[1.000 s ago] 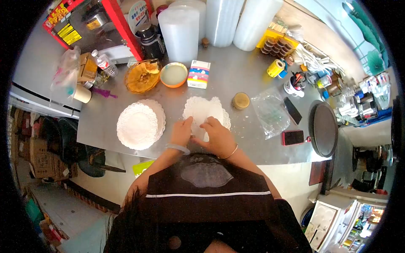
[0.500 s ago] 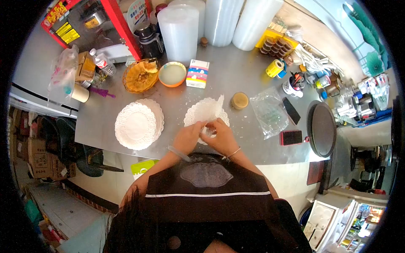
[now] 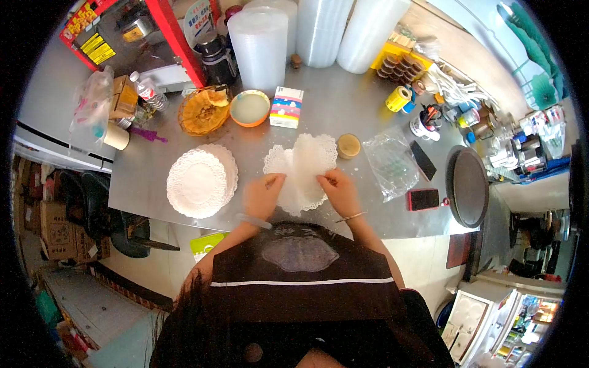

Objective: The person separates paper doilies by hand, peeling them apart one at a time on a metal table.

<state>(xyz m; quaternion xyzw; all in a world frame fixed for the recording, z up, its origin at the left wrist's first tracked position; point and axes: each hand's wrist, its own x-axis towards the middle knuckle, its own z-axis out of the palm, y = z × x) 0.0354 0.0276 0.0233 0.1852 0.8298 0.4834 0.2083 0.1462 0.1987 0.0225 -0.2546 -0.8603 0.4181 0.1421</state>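
In front of me two white lace paper doilies (image 3: 311, 161) overlap, the right one creased and angled across the other. My left hand (image 3: 264, 195) pinches at the lower left edge of the paper, its wrist a little blurred. On the opposite side, my right hand (image 3: 341, 190) has thumb and fingers closed on the right doily's edge. To the left lies a thick stack of the same doilies (image 3: 199, 184). Just beyond my right hand stands a small round jar with a tan top (image 3: 348, 146).
Behind are an orange-rimmed bowl (image 3: 250, 109), a wicker basket (image 3: 204, 111) and a tissue pack (image 3: 286, 108). On the right lie a clear plastic bag (image 3: 391, 164), a phone (image 3: 423, 161), a red-edged dark box (image 3: 423, 200) and a round dark plate (image 3: 467, 187). Tall plastic-cup stacks (image 3: 259, 49) stand at the back.
My hands have moved apart from their close pinch at the middle. The paper that stood up folded between them is now spread out to the right over the other doily.
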